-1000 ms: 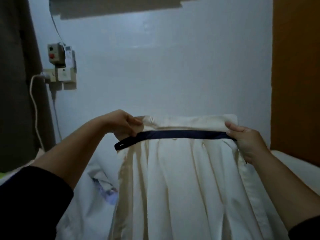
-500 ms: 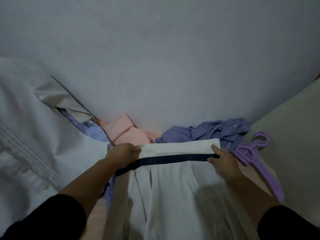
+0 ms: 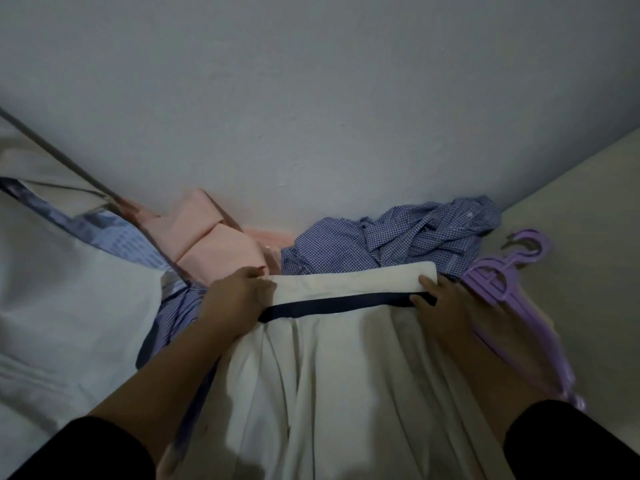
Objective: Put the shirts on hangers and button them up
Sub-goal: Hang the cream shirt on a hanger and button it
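A white shirt (image 3: 346,368) with a folded collar band and a dark navy strip (image 3: 339,302) across it lies spread below me on the bed. My left hand (image 3: 235,296) grips its left end at the collar. My right hand (image 3: 446,303) holds the right end, thumb on the collar's edge. Purple plastic hangers (image 3: 509,289) lie just right of my right hand. A crumpled blue checked shirt (image 3: 398,240) and a folded pink shirt (image 3: 211,237) sit behind the collar against the wall.
A white sheet (image 3: 69,306) covers the bed at left, with a blue patterned cloth (image 3: 121,237) and a thin grey rod (image 3: 86,178) over it. The grey wall (image 3: 311,116) rises close behind the pile. Pale bedding (image 3: 588,237) stretches at right.
The white shirt came down from in front of the wall to the bed, both hands still on its collar. The view tilted down; shirts and hangers came into sight.
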`<state>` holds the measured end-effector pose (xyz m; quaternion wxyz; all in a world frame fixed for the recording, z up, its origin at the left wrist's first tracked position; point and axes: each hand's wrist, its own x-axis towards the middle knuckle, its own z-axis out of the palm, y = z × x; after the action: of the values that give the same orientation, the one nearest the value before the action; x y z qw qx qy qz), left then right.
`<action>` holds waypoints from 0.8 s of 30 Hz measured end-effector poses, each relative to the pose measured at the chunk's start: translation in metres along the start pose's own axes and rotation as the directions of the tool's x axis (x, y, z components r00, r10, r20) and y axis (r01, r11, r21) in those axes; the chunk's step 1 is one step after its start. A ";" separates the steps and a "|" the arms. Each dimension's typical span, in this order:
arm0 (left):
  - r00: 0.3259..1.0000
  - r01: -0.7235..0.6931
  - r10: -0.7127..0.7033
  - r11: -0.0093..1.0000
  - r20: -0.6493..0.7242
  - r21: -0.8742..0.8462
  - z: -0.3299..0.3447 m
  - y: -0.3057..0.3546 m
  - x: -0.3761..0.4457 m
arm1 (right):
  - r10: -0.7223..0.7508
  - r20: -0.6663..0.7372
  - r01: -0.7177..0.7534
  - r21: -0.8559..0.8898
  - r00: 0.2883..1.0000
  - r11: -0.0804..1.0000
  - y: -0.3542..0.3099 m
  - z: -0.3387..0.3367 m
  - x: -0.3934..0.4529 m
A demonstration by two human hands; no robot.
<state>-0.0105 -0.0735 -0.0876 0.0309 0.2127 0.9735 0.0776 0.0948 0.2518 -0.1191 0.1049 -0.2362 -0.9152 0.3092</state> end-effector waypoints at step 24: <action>0.982 -0.168 0.168 0.986 0.086 -0.010 0.094 0.170 -0.070 | 0.141 -0.209 -0.218 -0.412 0.968 0.885 0.082 -0.060 -0.077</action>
<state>0.1309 0.0626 -0.1502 0.0667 0.2974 0.9497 0.0719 0.2119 0.3019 -0.1261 0.0999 -0.3633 -0.9224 0.0854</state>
